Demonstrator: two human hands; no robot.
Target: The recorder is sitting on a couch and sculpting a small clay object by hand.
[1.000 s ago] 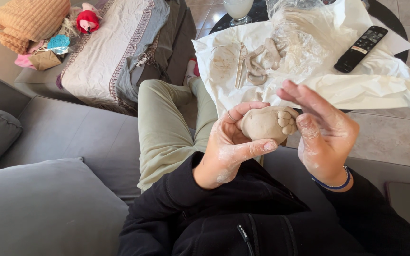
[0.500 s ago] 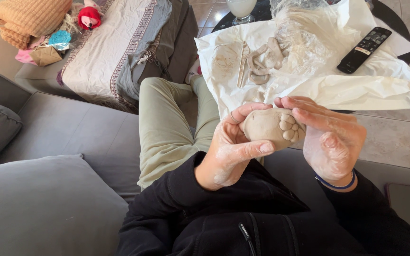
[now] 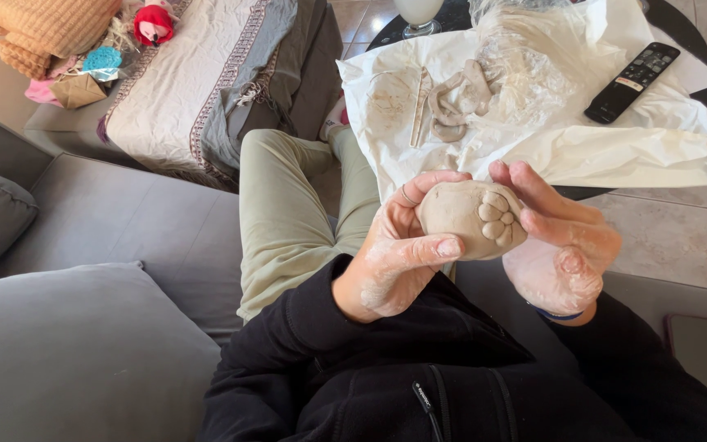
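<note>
Grey sofa cushions (image 3: 75, 352) fill the near left, with a folded orange blanket (image 3: 42, 29) and a striped throw (image 3: 198, 78) farther off. Right of these, the person's left hand (image 3: 394, 254), dusted pale with clay, cups a rounded clay lump (image 3: 468, 219) from the left and below, thumb across its near side. The right hand (image 3: 562, 245) closes on the lump's right side, so both hands are clamped on it above the lap. Several small pellets are already pressed onto its right face like paw pads, so the shaping looks well along, though the surface looks unfinished. Beyond, on the bench (image 3: 689, 33), white paper (image 3: 615, 147) carries spare clay strips (image 3: 456, 102) and a black remote (image 3: 633, 82). The lump's far side and the right fingertips are hidden, and a pale stemmed object at the top edge is cut off.
</note>
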